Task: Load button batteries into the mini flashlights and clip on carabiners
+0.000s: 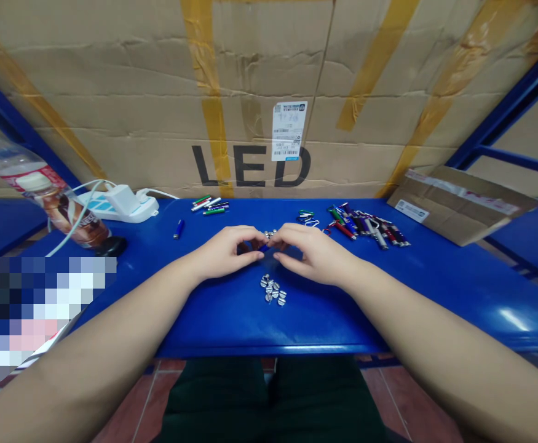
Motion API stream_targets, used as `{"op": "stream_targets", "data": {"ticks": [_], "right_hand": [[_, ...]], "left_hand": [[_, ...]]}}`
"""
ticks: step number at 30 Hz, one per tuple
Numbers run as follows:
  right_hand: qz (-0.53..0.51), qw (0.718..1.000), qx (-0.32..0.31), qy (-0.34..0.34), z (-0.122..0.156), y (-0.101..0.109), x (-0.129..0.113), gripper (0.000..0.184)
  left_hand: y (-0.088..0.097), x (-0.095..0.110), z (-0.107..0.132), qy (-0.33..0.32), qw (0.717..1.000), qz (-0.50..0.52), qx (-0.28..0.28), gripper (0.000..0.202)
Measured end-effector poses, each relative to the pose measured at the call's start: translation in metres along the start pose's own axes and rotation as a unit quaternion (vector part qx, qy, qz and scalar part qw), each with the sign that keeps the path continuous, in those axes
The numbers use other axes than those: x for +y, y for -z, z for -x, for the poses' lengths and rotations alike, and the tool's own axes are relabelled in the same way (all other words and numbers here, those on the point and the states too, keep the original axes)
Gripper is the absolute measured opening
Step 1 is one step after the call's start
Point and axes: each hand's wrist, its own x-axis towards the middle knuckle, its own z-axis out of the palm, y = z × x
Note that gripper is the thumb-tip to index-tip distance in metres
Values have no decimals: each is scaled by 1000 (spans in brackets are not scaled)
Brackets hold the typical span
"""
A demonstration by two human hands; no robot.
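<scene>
Both my hands meet at the middle of the blue table (213,307). My left hand (229,249) is closed in a pinch on a small blue tube (264,247), mostly hidden by the fingertips. My right hand (308,249) curls towards it from the other side, thumb and fingers drawn in near the tube's end; what they grip is too small to make out. Just behind the fingertips lie small silver pieces (269,234), partly covered. Closer to me is a loose cluster of small silver caps (273,290).
Coloured metal tubes (209,205) and a single blue tube (179,229) lie at left. At right are carabiner clips (306,218) and a pile of small torches (367,226). A power strip (128,206), a bottle (59,200) and a carton (462,203) flank them. A large cardboard box (149,123) stands behind.
</scene>
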Motion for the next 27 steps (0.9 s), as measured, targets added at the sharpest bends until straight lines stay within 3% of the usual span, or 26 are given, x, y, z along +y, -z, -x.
{"op": "stream_targets", "data": {"ticks": [3,8,10,22,27], "right_hand": [[-5,1000,23,2,0,1,-2,5],[-21,992,-120,33,-1,-2,-4,18],[-21,989,-141,34,-1,-4,-4,23],[3,985,-168,28,-4,-7,-2,15],[-23,992,-120,-25,-3,-4,-1,17]], "left_hand": [[-1,-3,0,17,1000,14,17,24],[-2,-5,1,33,998,35,33,33],[-2,-4,1,30,999,32,31,29],[0,-2,1,30,999,20,23,26],[-1,-1,1,39,998,35,20,27]]}}
